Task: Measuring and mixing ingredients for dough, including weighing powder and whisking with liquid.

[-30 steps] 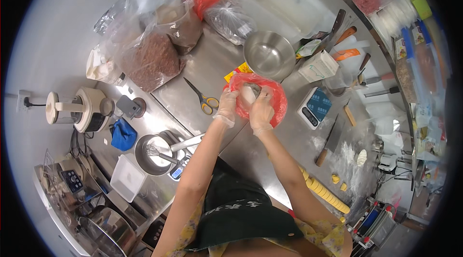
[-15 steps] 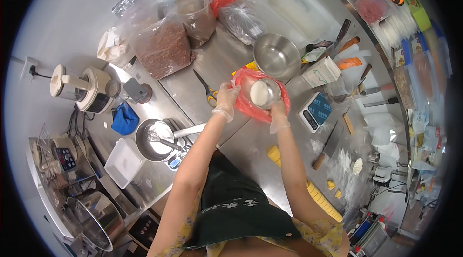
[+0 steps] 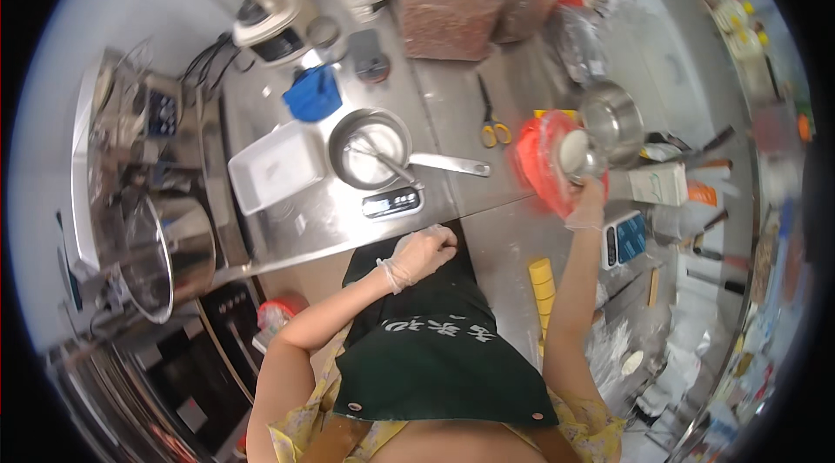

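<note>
In a clear glove, my left hand (image 3: 422, 256) hangs in front of the dark apron, its fingers curled in loosely; I see nothing in them. My right hand (image 3: 589, 199), also gloved, is at the mouth of a red plastic bag (image 3: 537, 159) and grips a small metal bowl (image 3: 595, 164). White powder (image 3: 572, 151) fills part of that bowl, which tilts inside the bag's opening. To the left, a steel saucepan (image 3: 334, 148) stands on a digital scale (image 3: 393, 204). A whisk (image 3: 383, 160) leans in it over something white.
Scissors (image 3: 493, 119) lie left of the red bag, and an empty-looking steel bowl (image 3: 619, 119) is behind it. A white tray (image 3: 270, 169) and a blue cloth (image 3: 313, 94) sit beside the saucepan. Yellow dough pieces (image 3: 542, 285), another scale (image 3: 624, 239) and a carton (image 3: 658, 184) are at right.
My left hand has let go of the red bag and drawn back to the apron, its fingers curling. My right hand still holds the small bowl in the bag. The view has swung left.
</note>
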`<state>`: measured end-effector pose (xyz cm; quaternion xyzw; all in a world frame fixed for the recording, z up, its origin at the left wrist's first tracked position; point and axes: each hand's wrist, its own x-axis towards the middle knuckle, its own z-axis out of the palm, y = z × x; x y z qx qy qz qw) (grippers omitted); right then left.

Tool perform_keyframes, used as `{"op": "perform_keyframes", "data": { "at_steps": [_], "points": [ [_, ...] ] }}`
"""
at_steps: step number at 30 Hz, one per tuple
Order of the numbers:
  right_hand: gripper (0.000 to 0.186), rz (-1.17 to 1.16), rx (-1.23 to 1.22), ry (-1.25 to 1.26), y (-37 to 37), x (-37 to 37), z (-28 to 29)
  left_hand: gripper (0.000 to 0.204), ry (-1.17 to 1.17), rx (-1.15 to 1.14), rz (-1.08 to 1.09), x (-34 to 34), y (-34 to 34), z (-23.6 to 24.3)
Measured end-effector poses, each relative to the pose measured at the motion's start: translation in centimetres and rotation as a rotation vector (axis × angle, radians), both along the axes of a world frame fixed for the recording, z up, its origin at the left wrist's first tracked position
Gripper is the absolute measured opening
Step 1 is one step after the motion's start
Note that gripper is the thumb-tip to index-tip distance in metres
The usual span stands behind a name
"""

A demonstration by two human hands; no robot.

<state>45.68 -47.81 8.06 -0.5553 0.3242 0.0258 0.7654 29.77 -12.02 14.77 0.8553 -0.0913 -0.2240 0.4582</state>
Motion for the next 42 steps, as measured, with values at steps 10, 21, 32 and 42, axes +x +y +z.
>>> {"op": "perform_keyframes", "data": {
  "at_steps": [10,21,32,42],
  "points": [
    [0.011,0.249,-0.069,-0.103,5.9,0.5,8.9,0.056,-0.236,0.522,0.011,-3.2,4.7,-6.8],
    [0.031,0.469,-0.017,-0.153,14.9,-0.8,13.3,0.041,-0.322,0.579,0.066,-2.5,3.7,-8.9],
    [0.039,0.698,-0.092,-0.146,24.2,1.0,14.2,0.044,-0.333,0.170,0.366,-5.2,6.7,-5.3],
    [0.046,0.984,-0.277,-0.298,29.9,3.7,9.7,0.023,0.006,-0.124,1.273,-15.5,12.5,-4.1]
  ]
}}
